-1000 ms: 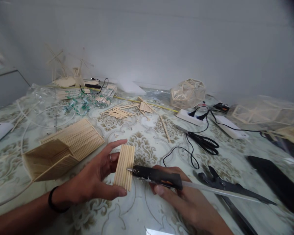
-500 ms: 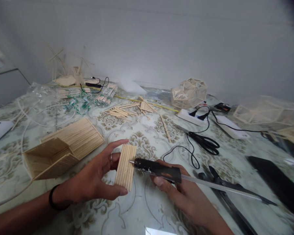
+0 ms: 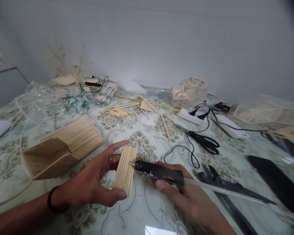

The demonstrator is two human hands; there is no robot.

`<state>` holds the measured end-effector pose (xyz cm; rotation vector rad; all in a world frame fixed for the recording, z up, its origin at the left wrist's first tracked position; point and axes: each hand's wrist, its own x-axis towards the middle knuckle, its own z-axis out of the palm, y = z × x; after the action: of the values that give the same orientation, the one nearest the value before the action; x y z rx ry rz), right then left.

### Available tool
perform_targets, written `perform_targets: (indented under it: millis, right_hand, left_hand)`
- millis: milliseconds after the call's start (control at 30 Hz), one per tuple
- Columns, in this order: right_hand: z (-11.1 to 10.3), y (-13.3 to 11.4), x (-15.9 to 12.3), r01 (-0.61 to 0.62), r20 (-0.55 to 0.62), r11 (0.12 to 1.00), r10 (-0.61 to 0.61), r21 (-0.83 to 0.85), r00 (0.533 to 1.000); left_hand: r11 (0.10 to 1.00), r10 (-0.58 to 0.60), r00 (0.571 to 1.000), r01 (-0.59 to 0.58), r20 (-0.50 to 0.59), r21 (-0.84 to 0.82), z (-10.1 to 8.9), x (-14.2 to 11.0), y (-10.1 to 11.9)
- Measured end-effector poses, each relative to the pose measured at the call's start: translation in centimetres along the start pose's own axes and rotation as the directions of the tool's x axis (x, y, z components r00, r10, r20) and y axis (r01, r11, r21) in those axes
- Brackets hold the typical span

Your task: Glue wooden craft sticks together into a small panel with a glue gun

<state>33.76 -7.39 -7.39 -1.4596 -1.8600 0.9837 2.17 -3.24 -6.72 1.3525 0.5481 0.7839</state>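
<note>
Between thumb and fingers, my left hand point(image 3: 98, 182) holds up a small panel of wooden sticks point(image 3: 125, 171) laid side by side. My right hand point(image 3: 183, 192) is wrapped round a black hot glue gun point(image 3: 159, 171), its metal tip at the face of the panel, near the middle. A clear glue stick point(image 3: 225, 190) juts from the back of the gun. Left of my left hand lies an open box made of sticks point(image 3: 51, 160), joined to a flat stick panel point(image 3: 83, 137).
Loose sticks point(image 3: 120, 111) and bagged sticks point(image 3: 106, 94) lie farther back. Black scissors point(image 3: 204, 142), a white power strip point(image 3: 192, 116), pliers point(image 3: 225, 186) and a black phone-like slab point(image 3: 274, 178) are on the right. Stick frames point(image 3: 189, 93) stand near the wall.
The panel has tilted and come slightly lower and nearer in my left hand. The glue gun has shifted a little down and right, its tip still at the panel.
</note>
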Motion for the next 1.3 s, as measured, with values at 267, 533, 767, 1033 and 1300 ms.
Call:
perform_targets:
  millis: [267, 533, 767, 1033, 1300]
  right_hand:
    - [0.7, -1.0, 0.5, -0.117, -0.209, 0.993, 0.107, -0.034, 0.972]
    - [1.1, -0.6, 0.1, -0.113, -0.241, 0.993, 0.115, 0.022, 0.964]
    - [1.1, -1.0, 0.1, -0.066, -0.236, 0.997, 0.07, 0.025, 0.969]
    - [0.4, -0.7, 0.2, -0.013, -0.157, 1.0, 0.012, -0.008, 0.988]
    - [-0.2, 1.1, 0.0, 0.115, -0.072, 0.992, -0.118, -0.049, 0.99]
  left_hand:
    - [0.994, 0.013, 0.999, -0.016, 0.029, 0.107, -0.3, -0.3, -0.2]
    - [0.995, 0.033, 0.999, -0.035, 0.03, 0.089, 0.0, -0.3, 0.1]
    - [0.992, 0.058, 0.998, -0.06, 0.025, 0.108, 0.2, -0.1, 0.2]
    - [0.994, 0.048, 0.999, -0.05, 0.023, 0.096, -0.1, -0.2, 0.0]
    - [0.997, 0.04, 0.999, -0.041, 0.023, 0.058, -0.2, -0.2, -0.4]
